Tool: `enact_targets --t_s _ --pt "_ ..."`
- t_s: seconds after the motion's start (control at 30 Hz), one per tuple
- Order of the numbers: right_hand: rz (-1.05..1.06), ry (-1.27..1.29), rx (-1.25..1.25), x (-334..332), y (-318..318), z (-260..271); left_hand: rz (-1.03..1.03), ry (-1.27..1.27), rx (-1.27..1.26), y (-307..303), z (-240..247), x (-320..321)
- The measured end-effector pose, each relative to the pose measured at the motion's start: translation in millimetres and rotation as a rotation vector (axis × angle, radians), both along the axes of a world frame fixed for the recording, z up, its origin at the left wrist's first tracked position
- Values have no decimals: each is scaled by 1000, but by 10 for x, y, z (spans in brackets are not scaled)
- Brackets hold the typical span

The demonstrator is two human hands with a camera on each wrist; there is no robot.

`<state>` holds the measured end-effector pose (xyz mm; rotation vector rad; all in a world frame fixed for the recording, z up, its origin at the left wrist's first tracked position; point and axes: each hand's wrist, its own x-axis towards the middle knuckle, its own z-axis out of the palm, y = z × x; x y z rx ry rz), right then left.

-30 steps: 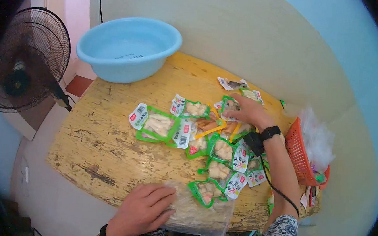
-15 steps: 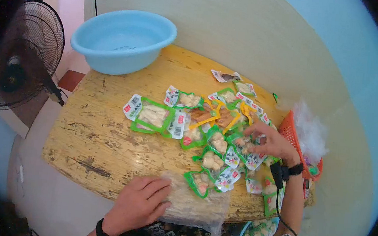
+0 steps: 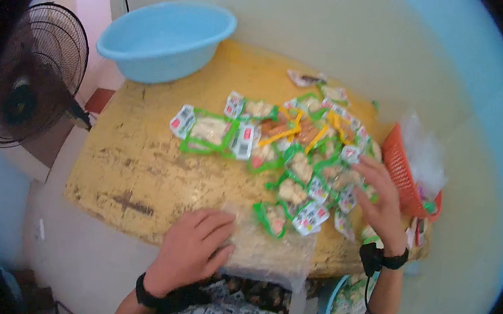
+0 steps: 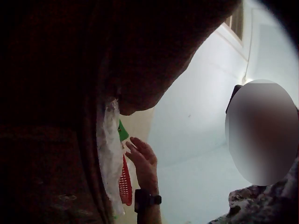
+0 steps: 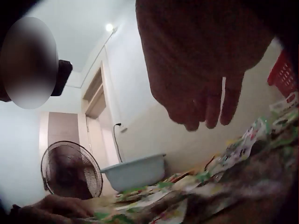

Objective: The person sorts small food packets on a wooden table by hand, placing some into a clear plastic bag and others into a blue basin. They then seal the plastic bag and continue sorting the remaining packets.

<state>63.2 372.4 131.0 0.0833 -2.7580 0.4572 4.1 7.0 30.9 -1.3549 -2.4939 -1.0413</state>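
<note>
My left hand [image 3: 192,248] rests on a clear plastic bag [image 3: 273,250] at the table's front edge, its fingers relaxed. My right hand [image 3: 382,204] hovers at the right side of a spread of small sealed food packets [image 3: 293,191], fingers spread; no packet shows in its grasp. In the right wrist view the right hand's fingers [image 5: 212,105] hang above the packets. Most packets have green edges, several have orange ones. A larger green-edged packet [image 3: 211,130] lies at the left of the spread. In the left wrist view the left hand is a dark shape [image 4: 154,60].
A light blue basin [image 3: 166,38] stands at the back left of the yellow table [image 3: 127,165]. At the right is a red basket [image 3: 401,169] with clear plastic bags. Below the front edge a blue container [image 3: 343,303] holds more packets. A fan [image 3: 39,81] stands at the left.
My right hand has left the packet at the back and come toward the front right. More packets lie on the back right of the spread. My left hand has stayed on the bag; the head view has shifted.
</note>
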Motion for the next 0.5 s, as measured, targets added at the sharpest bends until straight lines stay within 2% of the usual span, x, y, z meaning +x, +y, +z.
enact_targets --t_s 0.1,0.2,0.37,0.5 --pt "-29 161 -163 248 -321 -84 1 19 -13 13 -6 -9" --pt "-51 214 -297 547 -579 -299 9 59 9 31 -31 1" --pt "32 231 -381 782 -855 -608 37 107 -2 28 -17 29" --pt "-45 266 -385 826 -961 -794 86 161 2 5 -29 47"
